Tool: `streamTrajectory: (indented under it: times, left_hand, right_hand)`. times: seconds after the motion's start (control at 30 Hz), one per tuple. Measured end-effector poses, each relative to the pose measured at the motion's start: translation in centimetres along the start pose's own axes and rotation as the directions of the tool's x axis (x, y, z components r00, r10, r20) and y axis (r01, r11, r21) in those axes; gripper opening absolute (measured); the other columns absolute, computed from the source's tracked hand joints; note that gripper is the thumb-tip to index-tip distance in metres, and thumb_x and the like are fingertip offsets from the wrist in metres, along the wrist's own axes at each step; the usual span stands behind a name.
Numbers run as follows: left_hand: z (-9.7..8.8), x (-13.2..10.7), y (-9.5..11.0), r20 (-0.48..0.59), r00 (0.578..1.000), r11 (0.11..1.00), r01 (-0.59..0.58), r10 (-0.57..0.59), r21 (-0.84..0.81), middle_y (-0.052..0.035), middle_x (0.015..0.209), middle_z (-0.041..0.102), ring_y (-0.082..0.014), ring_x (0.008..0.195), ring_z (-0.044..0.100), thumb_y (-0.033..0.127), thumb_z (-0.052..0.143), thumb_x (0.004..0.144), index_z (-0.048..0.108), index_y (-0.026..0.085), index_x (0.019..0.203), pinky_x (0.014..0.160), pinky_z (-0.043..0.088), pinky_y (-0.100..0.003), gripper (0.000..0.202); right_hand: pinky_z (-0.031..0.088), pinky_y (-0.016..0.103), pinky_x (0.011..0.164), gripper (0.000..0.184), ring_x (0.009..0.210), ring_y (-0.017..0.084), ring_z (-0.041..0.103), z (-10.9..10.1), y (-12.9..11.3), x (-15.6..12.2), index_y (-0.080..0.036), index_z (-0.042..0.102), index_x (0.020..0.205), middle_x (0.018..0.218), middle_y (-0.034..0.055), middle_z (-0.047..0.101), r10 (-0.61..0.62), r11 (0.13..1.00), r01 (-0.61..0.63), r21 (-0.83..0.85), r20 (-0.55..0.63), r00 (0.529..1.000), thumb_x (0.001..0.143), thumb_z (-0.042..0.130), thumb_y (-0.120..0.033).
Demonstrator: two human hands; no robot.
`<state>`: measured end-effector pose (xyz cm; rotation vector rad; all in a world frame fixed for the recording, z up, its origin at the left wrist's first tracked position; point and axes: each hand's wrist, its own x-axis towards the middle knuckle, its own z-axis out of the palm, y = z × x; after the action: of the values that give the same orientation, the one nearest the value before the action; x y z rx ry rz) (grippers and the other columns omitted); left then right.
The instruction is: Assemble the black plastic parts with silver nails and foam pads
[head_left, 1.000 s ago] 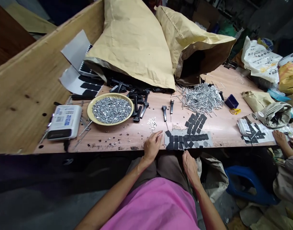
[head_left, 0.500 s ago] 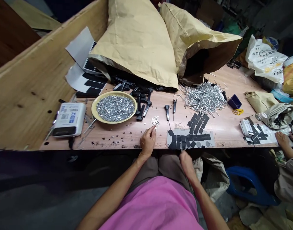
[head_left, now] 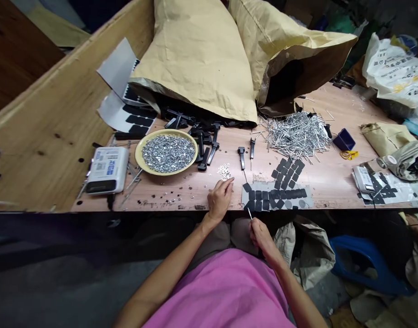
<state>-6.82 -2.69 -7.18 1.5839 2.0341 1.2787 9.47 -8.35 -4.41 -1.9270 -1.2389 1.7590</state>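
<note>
My left hand (head_left: 220, 199) rests at the table's front edge, fingers drawn together beside a small pile of flat silver nuts or washers (head_left: 224, 171). Whatever is between its fingertips is too small to make out. Low at the edge, my right hand (head_left: 262, 234) is closed round a thin metal rod (head_left: 250, 214), whose tip points up and left. Just beyond that tip lies a grey sheet (head_left: 306, 202) bearing rows of black pads (head_left: 265, 196). Two black plastic parts with thin rods (head_left: 241, 157) lie behind the sheet.
A yellow bowl (head_left: 138, 159) of small metal pieces stands left, beside a white box-shaped device (head_left: 108, 168). Behind are large paper sacks (head_left: 198, 59) and black plastic parts (head_left: 204, 152). A heap of metal pins (head_left: 298, 134) lies right, near a small purple container (head_left: 344, 140).
My left hand has shifted slightly right along the nut pile. The right hand has moved down off the sheet's edge, its rod now plainly visible. The view has swung a little.
</note>
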Motion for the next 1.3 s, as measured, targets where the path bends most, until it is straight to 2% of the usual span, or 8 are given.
streamTrajectory:
  times: [0.27,0.37,0.5,0.67,0.97,1.03,1.17,1.3]
  left_hand:
    - [0.4,3.1,2.1,0.190,0.978,0.960,-0.127,0.080,0.250,-0.0052,0.085,0.059,-0.0167,0.076,0.056,0.020,0.047,0.089,0.065,0.024,0.108,0.057,0.039,-0.023,0.027]
    - [0.5,4.2,1.9,0.359,0.913,0.891,-0.317,0.194,0.325,-0.0070,0.090,0.058,-0.0207,0.086,0.051,0.014,0.046,0.088,0.068,0.027,0.101,0.056,0.038,-0.025,0.028]
    - [1.4,5.5,1.3,0.471,0.820,0.788,-0.510,0.325,0.344,-0.0076,0.101,0.058,-0.0232,0.091,0.046,0.016,0.049,0.087,0.068,0.027,0.095,0.064,0.042,-0.030,0.024]
    - [2.8,6.8,0.4,0.466,0.773,0.736,-0.600,0.431,0.313,-0.0093,0.106,0.058,-0.0258,0.098,0.043,0.016,0.051,0.085,0.069,0.022,0.088,0.071,0.042,-0.034,0.019]
    - [3.4,7.7,-0.5,0.300,0.672,0.657,-0.736,0.677,0.166,-0.0093,0.108,0.062,-0.0258,0.107,0.044,0.014,0.046,0.087,0.066,0.021,0.083,0.078,0.043,-0.038,0.021]
    - [2.7,7.8,0.8,0.232,0.669,0.668,-0.738,0.706,0.097,-0.0080,0.109,0.063,-0.0245,0.111,0.044,0.015,0.045,0.089,0.065,0.022,0.086,0.086,0.042,-0.040,0.021]
    - [0.0,7.1,5.2,0.175,0.696,0.715,-0.695,0.696,-0.078,-0.0037,0.111,0.065,-0.0202,0.119,0.043,0.018,0.040,0.091,0.063,0.024,0.090,0.100,0.033,-0.045,0.023]
    - [-2.2,4.7,8.4,0.201,0.691,0.715,-0.631,0.694,-0.302,-0.0024,0.096,0.069,-0.0174,0.106,0.054,0.023,0.039,0.091,0.064,0.025,0.088,0.103,0.033,-0.044,0.025]
  right_hand:
    - [0.016,0.017,0.031,0.021,0.031,0.005,0.020,-1.7,-0.7,-0.1,-0.022,0.038,0.062,0.039,-0.0105,0.030,0.068,0.979,-0.037,0.200,-0.149,0.986,0.077,0.035,-0.037]
    - [0.016,0.018,0.030,0.020,0.030,0.006,0.023,-1.9,-1.0,-0.4,-0.022,0.040,0.061,0.038,-0.0096,0.033,0.071,0.974,-0.059,0.218,-0.044,0.997,0.072,0.043,-0.038]
    - [0.016,0.017,0.032,0.021,0.031,0.004,0.016,-3.3,-1.9,-0.5,-0.023,0.037,0.062,0.037,-0.0122,0.024,0.109,0.942,-0.064,0.331,-0.122,0.987,0.071,0.041,-0.041]
    - [0.018,0.016,0.030,0.018,0.030,0.003,0.017,-3.2,-1.6,-1.1,-0.022,0.042,0.065,0.038,-0.0113,0.032,0.136,0.930,-0.134,0.343,0.019,0.991,0.068,0.042,-0.039]
    - [0.018,0.017,0.031,0.022,0.029,0.003,0.017,-6.1,-0.2,-2.4,-0.022,0.043,0.068,0.039,-0.0123,0.032,0.106,0.904,-0.036,0.426,-0.143,0.984,0.065,0.043,-0.044]
    - [0.020,0.019,0.033,0.026,0.030,0.005,0.023,-7.6,1.4,-2.9,-0.022,0.047,0.073,0.042,-0.0111,0.034,0.150,0.919,0.011,0.393,-0.376,0.914,0.066,0.042,-0.046]
    - [0.040,0.028,0.049,0.046,0.046,0.015,0.049,-11.7,7.4,-3.6,-0.020,0.051,0.096,0.056,-0.0037,0.049,0.139,0.989,-0.048,0.137,-0.799,0.585,0.072,0.032,-0.053]
    - [0.045,0.045,0.070,0.063,0.093,0.037,0.059,-15.5,11.5,-2.4,-0.012,0.054,0.104,0.092,0.0197,0.062,-0.038,0.928,-0.281,-0.245,-0.812,0.582,0.064,0.041,-0.058]
